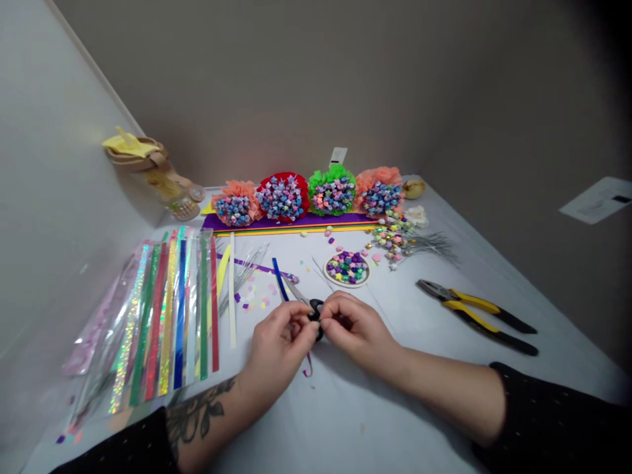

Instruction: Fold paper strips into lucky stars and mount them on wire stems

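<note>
My left hand [284, 339] and my right hand [358, 329] meet at the middle of the table, thumb and forefinger of each pinched together. Whatever sits between the fingertips is too small or hidden to make out. A thin purple-pink curled strip [309, 366] shows just below my left hand; whether it is held I cannot tell. Right behind the fingertips lie black-handled scissors [316, 305], their blades pointing up and left beside a shiny blue strip [279, 279]. A round dish [326, 276] full of small folded paper stars [347, 264] stands just beyond my right hand.
Shiny paper strips [162, 316] in clear sleeves cover the left side. Pliers [476, 315] with yellow-black handles lie at right. Several star-filled crepe-paper flowers [282, 197] line the back, near loose stars [392, 234] and thin wires [432, 245]. Paper scraps [247, 297] lie left of the scissors.
</note>
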A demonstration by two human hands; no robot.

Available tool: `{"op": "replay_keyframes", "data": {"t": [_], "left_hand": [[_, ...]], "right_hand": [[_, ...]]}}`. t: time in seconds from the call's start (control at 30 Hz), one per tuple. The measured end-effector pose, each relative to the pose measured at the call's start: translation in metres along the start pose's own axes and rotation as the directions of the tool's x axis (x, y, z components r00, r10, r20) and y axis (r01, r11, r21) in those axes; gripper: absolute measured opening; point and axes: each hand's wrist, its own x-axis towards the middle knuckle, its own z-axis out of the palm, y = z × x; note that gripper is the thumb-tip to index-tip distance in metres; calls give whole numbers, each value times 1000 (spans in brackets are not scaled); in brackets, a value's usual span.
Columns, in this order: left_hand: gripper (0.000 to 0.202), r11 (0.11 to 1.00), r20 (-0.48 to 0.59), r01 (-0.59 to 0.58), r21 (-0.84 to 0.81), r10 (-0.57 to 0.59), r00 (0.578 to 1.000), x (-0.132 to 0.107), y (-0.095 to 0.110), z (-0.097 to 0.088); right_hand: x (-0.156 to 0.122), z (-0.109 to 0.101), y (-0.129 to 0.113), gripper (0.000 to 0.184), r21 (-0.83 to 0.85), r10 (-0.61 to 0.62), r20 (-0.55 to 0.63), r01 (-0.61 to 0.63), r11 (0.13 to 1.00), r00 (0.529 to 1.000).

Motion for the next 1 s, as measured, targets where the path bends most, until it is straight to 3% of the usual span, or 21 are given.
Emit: {"op": "replay_keyframes", "data": {"t": [0.17, 0.33, 0.53, 1.0], "left_hand": [[8, 993, -10, -98, 64, 99, 995, 2, 4, -1], [10, 996, -29, -59, 59, 61, 998, 3, 6, -3], [11, 999, -16, -17, 48, 18, 1000, 5, 7, -2], [11, 998, 17, -31, 53, 30, 999, 3, 8, -3]], "right_hand": [[1, 0, 1, 9, 21, 18, -5, -18, 1000, 1000], [1, 1, 1, 6, -5, 71, -13, -71, 997, 997], [2, 0, -1, 10, -24, 43, -9, -43, 999, 999], [2, -1, -1, 9, -12, 21, 4, -21, 1000, 1000]]}}
